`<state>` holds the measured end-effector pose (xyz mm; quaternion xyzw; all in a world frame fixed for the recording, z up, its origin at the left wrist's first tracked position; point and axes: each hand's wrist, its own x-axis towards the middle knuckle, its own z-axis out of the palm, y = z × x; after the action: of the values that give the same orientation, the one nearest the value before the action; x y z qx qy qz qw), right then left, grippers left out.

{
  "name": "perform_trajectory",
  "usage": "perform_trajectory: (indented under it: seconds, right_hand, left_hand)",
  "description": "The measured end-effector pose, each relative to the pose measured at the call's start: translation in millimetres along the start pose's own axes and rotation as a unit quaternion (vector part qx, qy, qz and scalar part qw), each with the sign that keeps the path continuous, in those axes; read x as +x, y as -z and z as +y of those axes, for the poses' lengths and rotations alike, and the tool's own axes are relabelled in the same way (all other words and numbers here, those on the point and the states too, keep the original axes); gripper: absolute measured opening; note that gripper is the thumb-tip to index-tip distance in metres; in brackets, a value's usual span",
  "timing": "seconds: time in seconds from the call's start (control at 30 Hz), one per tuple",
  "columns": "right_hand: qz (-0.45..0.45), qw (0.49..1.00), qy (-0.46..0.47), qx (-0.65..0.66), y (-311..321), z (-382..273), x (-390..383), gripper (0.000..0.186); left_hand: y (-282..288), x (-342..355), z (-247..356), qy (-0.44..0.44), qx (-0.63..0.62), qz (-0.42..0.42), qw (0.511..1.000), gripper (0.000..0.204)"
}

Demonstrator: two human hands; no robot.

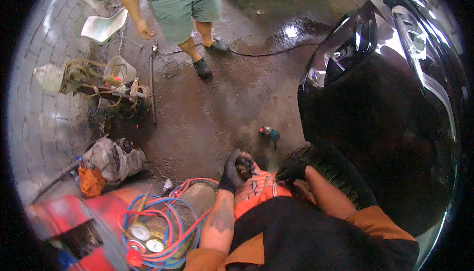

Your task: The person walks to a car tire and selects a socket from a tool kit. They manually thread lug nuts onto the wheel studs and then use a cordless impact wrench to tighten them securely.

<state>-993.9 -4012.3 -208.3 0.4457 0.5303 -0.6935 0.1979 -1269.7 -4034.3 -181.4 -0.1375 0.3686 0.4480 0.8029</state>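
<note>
My left hand (231, 173), in a black glove, is raised in front of my body with its fingers curled. Anything inside the curl is too small and dark to make out. To its right, my right hand (291, 169), gloved in black too, is closed beside the dark tyre (340, 174); its fingertips are hard to see. Orange patterned fabric (261, 186) shows between and below both hands. Just beyond them a teal and black power tool (269, 132) lies on the floor.
A black car (375, 123) fills the right side. At left stand a gas cylinder (197, 197) with gauges (140, 230) and red and blue hoses, grey bundled bags (111, 157), a bucket (120, 70) and a white chair (104, 26). Another person (185, 9) stands ahead near a black cable (266, 54).
</note>
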Motion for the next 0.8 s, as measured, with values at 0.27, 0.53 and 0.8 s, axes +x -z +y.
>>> perform_trajectory:
  seconds: [0.27, 0.53, 0.8]
  right_hand:
    - [0.092, 0.961, -0.220, -0.138, -52, 73, 9, 0.070]
    - [0.414, 0.882, 0.211, -0.079, -193, 84, 31, 0.046]
    - [0.345, 0.870, -0.046, 0.350, -332, 10, 71, 0.034]
  left_hand:
    - [-68, 51, 57, 0.204, 0.154, -0.104, 0.961, 0.035]
    - [-141, 76, 64, 0.452, 0.479, -0.053, 0.750, 0.036]
    - [-167, 80, -56, 0.446, 0.801, -0.239, 0.319, 0.044]
